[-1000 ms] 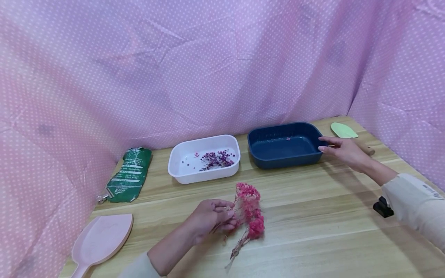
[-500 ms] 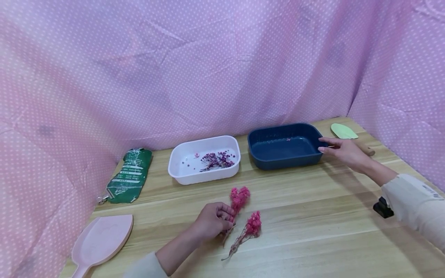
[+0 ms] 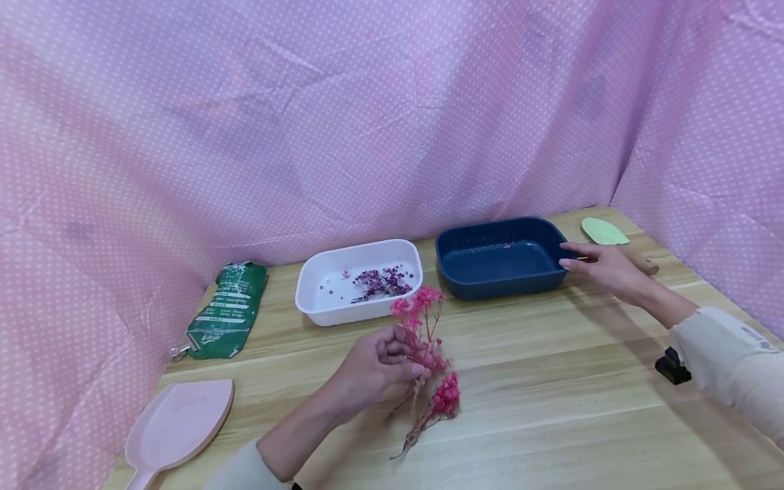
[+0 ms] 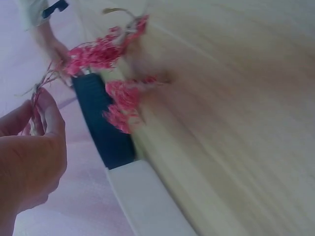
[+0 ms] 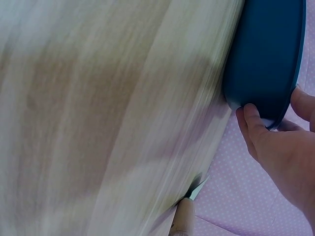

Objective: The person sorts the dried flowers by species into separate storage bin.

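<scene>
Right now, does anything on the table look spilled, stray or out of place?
Yes, slightly. One pink sprig lies loose on the table just below the left hand, apart from the sprig it pinches. Loose purple bits are scattered in the white tray around its purple sprigs. Nothing looks damaged.

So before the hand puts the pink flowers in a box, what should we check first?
1. Left hand has a firm pinch on the pink sprig: ok, fingers curled round the stems, sprig lifted off the table.
2. Second pink sprig is left free: ok, it lies on the wooden table, not tangled that I can tell.
3. Blue tray is held steady: ok, right hand grips its right rim.
4. Blue tray has room: ok, only a tiny pink bit inside.
5. White tray holds purple flowers: ok, so pink would mix there.
6. Loose buds falling from the sprig: cannot tell.
</scene>
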A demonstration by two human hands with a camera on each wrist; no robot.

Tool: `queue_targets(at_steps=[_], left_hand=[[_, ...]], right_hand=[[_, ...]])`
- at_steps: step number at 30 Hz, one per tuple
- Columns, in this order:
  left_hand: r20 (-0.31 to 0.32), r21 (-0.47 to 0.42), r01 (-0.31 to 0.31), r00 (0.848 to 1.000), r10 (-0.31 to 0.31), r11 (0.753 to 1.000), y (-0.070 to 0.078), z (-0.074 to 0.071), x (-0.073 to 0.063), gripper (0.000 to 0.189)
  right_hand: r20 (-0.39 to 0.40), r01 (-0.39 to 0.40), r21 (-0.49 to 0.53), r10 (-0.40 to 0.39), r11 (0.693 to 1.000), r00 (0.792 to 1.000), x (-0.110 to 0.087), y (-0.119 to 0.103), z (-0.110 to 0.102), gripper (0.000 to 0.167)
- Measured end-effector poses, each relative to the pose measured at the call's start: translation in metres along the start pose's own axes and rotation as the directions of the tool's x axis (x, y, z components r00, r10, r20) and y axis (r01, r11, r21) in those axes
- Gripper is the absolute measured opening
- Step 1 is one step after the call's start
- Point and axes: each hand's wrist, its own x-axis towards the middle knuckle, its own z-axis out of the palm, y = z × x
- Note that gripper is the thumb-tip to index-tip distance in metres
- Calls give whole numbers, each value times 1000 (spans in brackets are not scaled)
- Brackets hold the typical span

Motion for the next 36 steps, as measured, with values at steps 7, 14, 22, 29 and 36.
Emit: queue_targets(at_steps=[7, 14, 22, 29, 36], left_hand=[[-27, -88, 30, 999, -32, 996, 7, -2, 6, 33], [-80, -111, 90, 992, -99, 990, 13, -8, 27, 31], [-127, -142, 94, 986, -112, 985, 29, -20, 55, 29], [-159, -143, 126, 976, -148, 982, 38, -23, 79, 29], [-172, -132, 144, 971, -166, 981, 43, -24, 103, 28]], right_hand=[[-3, 7, 5, -7, 1000, 1000, -1, -2, 0, 63], [6, -3, -11, 3, 1000, 1000, -1, -1, 0, 64], [4, -1, -8, 1, 1000, 1000, -1, -1, 0, 64], [-6, 0, -16, 0, 1000, 1000, -2, -1, -2, 64], [-8, 13, -31, -13, 999, 1000, -3, -2, -2, 65]])
